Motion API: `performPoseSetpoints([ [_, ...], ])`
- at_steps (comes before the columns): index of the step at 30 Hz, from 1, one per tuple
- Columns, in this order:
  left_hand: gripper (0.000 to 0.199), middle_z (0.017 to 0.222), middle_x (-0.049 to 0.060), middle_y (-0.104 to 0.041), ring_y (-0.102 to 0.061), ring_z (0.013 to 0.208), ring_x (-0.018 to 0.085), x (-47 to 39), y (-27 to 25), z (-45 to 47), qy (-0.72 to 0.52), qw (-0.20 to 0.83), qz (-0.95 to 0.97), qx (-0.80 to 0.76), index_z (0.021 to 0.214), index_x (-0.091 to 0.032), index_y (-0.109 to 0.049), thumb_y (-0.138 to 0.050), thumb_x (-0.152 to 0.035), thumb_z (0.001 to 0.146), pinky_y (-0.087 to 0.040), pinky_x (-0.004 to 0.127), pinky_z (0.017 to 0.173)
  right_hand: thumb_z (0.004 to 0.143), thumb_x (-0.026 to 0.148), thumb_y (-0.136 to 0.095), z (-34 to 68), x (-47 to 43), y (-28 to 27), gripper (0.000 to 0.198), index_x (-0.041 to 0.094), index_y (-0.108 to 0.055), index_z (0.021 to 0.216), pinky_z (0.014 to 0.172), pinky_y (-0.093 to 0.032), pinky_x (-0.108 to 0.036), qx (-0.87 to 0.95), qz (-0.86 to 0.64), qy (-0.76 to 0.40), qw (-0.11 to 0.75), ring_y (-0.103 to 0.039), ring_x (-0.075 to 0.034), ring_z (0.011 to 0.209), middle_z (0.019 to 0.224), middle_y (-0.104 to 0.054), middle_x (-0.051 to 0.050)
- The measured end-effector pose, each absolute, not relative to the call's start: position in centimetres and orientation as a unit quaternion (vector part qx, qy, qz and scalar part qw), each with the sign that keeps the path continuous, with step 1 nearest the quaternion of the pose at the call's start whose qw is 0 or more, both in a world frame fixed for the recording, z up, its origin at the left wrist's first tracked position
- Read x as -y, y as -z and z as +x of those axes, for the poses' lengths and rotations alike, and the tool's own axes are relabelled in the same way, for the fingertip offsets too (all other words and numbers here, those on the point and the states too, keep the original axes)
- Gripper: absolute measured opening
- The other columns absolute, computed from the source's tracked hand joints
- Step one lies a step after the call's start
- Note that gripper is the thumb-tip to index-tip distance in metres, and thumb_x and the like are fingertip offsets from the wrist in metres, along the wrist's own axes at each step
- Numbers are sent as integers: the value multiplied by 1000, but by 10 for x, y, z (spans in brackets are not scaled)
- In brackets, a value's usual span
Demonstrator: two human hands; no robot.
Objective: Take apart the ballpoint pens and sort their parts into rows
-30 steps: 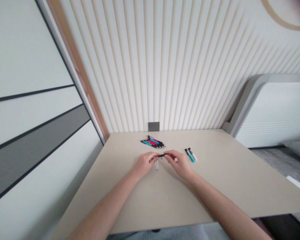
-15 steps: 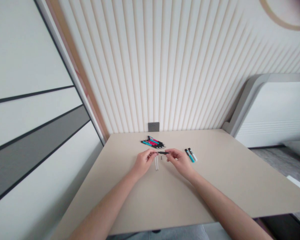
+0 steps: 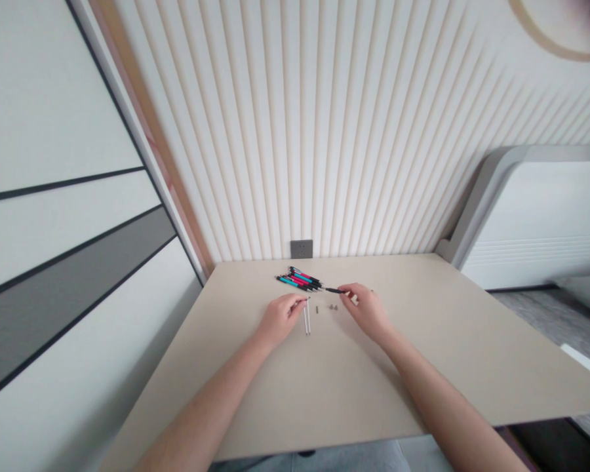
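1. Above the beige table (image 3: 324, 393), well forward of its near edge, the right hand (image 3: 366, 311) grasps a slim black pen part (image 3: 334, 290) by its right end, pinched between thumb and fingers.
2. From that pinch the black pen part runs out to the left, close to level in view, so most of its length is clear of the grip. Its free end is paler and narrower, and appears just beside the tips of the piled pens (image 3: 299, 280); whether it touches them I cannot tell.
3. To the left, the left hand (image 3: 281, 318) has thumb and fingers drawn close at the tips. Something small and dark shows there, but I cannot tell whether it is gripped. The two hands are apart.
4. Just below the left fingertips, two thin white refills (image 3: 307, 322) lie side by side, running toward the person; their upper ends are near the fingers.
5. Between the hands, on the tabletop, are a short metal piece (image 3: 317, 309) and, nearer the right hand, two tiny metallic bits (image 3: 333, 307), too small to identify.
6. Beyond the pile, a dark socket (image 3: 301, 249) sits on the ribbed wall (image 3: 275, 131).
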State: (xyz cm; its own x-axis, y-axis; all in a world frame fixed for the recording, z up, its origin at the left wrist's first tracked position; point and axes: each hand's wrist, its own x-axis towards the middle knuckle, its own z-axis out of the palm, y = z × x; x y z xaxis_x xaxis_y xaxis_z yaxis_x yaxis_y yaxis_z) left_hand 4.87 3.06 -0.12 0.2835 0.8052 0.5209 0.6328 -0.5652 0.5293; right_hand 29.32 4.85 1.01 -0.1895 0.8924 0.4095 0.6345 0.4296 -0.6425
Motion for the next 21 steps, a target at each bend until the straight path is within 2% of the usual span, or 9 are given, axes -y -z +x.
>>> performPoseSetpoints([
  [3,20,81,3,-67,-58,70,13,-30,1,48,-357,96,804,-466,92,-18,-65,-48,-27,94,-44,23,66,88,28,-48,316,-61,-11,27,20,-69,103,73,-45,-31,713,-589,-137,355,-63,-19,79,92,-71,-7],
  [6,21,79,2,-65,-57,70,13,-29,-1,47,-325,87,808,-483,89,-18,-64,-46,-28,95,-42,24,67,86,28,-49,333,-67,-11,26,20,-70,100,70,-44,-27,693,-650,-129,284,-64,-18,84,93,-71,-6],
  [11,21,75,1,-62,-55,69,13,-29,-1,47,-301,77,812,-493,87,-18,-62,-45,-28,95,-40,24,67,84,32,-55,339,-64,-10,20,21,-71,90,67,-40,-27,700,-681,-115,181,-64,-21,86,90,-72,-6],
  [21,24,73,1,-61,-53,68,13,-29,2,46,-280,74,822,-490,84,-18,-62,-43,-28,95,-38,24,66,81,31,-55,329,-56,-10,19,21,-71,81,64,-37,-26,716,-678,-129,105,-65,-21,81,81,-72,-8],
])
